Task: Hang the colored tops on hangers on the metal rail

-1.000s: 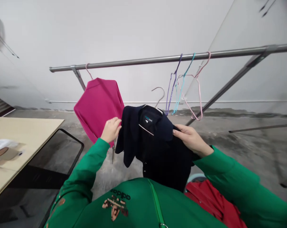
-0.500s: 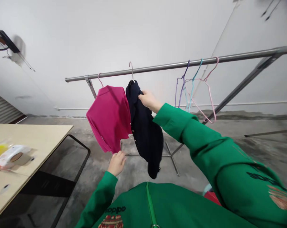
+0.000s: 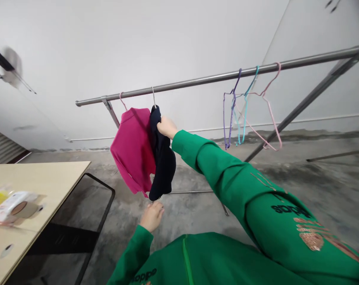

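A dark navy garment (image 3: 163,162) hangs from the metal rail on a pale-hooked hanger (image 3: 154,97). My right hand (image 3: 167,127) is closed on the garment's upper edge, near the shoulder. Just left of it, partly overlapped by the dark cloth, hangs a bright pink long-sleeved top (image 3: 133,146) on a pink hanger (image 3: 122,101). Below the dark garment's lower end is my left hand (image 3: 152,215), its fingers curled at the cloth's bottom edge. What those fingers grip, if anything, is hidden.
The metal rail (image 3: 194,82) slants across the view. Purple (image 3: 234,101), turquoise (image 3: 245,107) and pink (image 3: 271,111) bare hangers hang on its right part. At left stands a pale wooden table (image 3: 60,170) with a plastic-wrapped package (image 3: 14,208) on it. A grey wall is behind.
The dark garment has shifted left on the rail with my right hand, closer to the pink top, and its lower end has swung left. My left hand has moved slightly right and down.
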`<action>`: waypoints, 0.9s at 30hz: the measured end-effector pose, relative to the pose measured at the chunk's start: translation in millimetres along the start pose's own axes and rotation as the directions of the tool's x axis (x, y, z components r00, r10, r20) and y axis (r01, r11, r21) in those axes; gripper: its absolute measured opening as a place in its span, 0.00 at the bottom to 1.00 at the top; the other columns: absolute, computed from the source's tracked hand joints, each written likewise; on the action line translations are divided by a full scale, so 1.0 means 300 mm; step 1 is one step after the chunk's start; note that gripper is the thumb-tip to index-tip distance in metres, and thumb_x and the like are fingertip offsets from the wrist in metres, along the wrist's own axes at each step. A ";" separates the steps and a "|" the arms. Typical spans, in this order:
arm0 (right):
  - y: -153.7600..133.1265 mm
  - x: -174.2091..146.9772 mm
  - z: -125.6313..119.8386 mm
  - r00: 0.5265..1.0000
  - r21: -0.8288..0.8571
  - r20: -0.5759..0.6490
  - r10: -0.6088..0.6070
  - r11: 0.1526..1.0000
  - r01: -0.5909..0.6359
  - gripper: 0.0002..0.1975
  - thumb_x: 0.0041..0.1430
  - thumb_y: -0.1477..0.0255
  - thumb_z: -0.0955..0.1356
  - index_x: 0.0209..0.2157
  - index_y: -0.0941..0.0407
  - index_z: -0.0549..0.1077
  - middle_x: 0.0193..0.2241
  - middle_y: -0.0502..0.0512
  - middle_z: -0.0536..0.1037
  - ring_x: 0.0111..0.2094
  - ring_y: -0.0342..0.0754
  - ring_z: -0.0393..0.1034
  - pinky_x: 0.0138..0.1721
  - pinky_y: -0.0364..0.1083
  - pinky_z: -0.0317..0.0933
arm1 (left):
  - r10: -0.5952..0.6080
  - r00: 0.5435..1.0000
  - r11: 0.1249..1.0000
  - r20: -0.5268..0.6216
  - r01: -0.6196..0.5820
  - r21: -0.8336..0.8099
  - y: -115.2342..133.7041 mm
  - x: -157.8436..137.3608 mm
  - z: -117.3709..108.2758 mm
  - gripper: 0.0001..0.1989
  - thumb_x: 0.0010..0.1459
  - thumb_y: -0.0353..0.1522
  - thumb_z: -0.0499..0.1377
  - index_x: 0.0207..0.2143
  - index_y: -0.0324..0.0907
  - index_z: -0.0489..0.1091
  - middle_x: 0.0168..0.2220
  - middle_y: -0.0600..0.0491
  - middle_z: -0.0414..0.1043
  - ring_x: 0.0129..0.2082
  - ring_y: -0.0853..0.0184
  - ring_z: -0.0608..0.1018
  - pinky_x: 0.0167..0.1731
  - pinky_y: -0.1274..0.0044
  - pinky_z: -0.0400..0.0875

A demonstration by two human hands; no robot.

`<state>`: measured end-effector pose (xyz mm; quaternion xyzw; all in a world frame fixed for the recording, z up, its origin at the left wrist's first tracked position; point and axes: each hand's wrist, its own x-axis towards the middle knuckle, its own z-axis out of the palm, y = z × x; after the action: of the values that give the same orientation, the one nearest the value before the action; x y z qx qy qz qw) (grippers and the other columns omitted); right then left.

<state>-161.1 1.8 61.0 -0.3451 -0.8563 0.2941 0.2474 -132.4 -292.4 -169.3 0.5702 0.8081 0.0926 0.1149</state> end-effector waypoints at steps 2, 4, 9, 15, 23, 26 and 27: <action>0.007 -0.049 -0.001 0.999 0.022 -0.040 -0.026 0.999 0.027 0.20 0.61 0.63 0.60 0.47 0.63 0.69 0.46 0.67 0.74 0.48 0.56 0.69 0.49 0.53 0.63 | 0.042 0.998 0.999 0.043 -0.042 0.011 0.001 0.018 0.005 0.11 0.63 0.29 0.49 0.40 0.41 0.70 0.41 0.49 0.74 0.41 0.62 0.77 0.44 0.70 0.69; 0.071 -0.150 0.005 0.974 0.016 -0.169 -0.148 0.988 0.153 0.24 0.61 0.60 0.60 0.50 0.64 0.66 0.47 0.68 0.71 0.49 0.56 0.66 0.51 0.53 0.60 | 0.107 0.990 0.994 0.089 -0.109 0.022 0.008 0.042 0.008 0.11 0.64 0.29 0.48 0.40 0.41 0.70 0.41 0.49 0.74 0.41 0.63 0.77 0.44 0.70 0.69; 0.500 -0.615 0.088 0.967 -0.082 0.240 -0.085 0.991 0.107 0.14 0.62 0.65 0.62 0.46 0.57 0.68 0.46 0.59 0.72 0.49 0.47 0.65 0.51 0.45 0.57 | 0.353 0.896 0.927 0.269 -0.374 0.033 0.074 0.126 0.040 0.11 0.64 0.30 0.49 0.41 0.40 0.70 0.41 0.47 0.74 0.43 0.62 0.77 0.43 0.72 0.69; 1.062 -1.313 0.032 0.491 -0.315 0.246 0.835 0.548 -0.775 0.14 0.56 0.72 0.68 0.43 0.62 0.71 0.42 0.62 0.74 0.44 0.49 0.70 0.45 0.46 0.61 | 0.564 0.726 0.805 0.395 -0.589 -0.067 0.218 0.216 0.135 0.13 0.65 0.33 0.47 0.41 0.40 0.69 0.40 0.47 0.74 0.43 0.62 0.75 0.45 0.71 0.68; 1.446 -1.667 -0.167 -0.008 0.014 -0.283 0.959 -0.004 -1.000 0.44 0.56 0.66 0.67 0.64 0.71 0.42 0.62 0.88 0.45 0.64 0.66 0.45 0.58 0.58 0.46 | 0.576 0.646 0.756 0.502 -0.654 -0.026 0.495 0.247 0.180 0.12 0.65 0.33 0.46 0.39 0.41 0.68 0.36 0.48 0.73 0.39 0.63 0.76 0.39 0.73 0.69; 1.557 -1.673 -0.179 -0.081 0.162 -0.274 0.958 -0.037 -0.986 0.42 0.53 0.65 0.69 0.64 0.67 0.48 0.60 0.88 0.52 0.63 0.64 0.50 0.57 0.62 0.45 | 0.519 0.667 0.783 0.535 -0.621 0.015 0.579 0.238 0.189 0.13 0.65 0.34 0.45 0.41 0.41 0.68 0.39 0.48 0.73 0.39 0.62 0.76 0.40 0.72 0.68; 1.587 -1.673 -0.184 -0.086 0.205 -0.264 0.961 -0.031 -0.978 0.39 0.52 0.65 0.69 0.62 0.65 0.53 0.58 0.87 0.57 0.61 0.64 0.54 0.57 0.63 0.45 | 0.494 0.673 0.796 0.550 -0.605 0.025 0.600 0.233 0.192 0.14 0.65 0.34 0.45 0.41 0.42 0.68 0.40 0.48 0.73 0.39 0.62 0.76 0.40 0.73 0.68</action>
<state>406.5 -69.2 -332.0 -0.9034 -0.2972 0.2956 0.0903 23.9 -165.6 -179.5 0.7992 0.5409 -0.1172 0.2346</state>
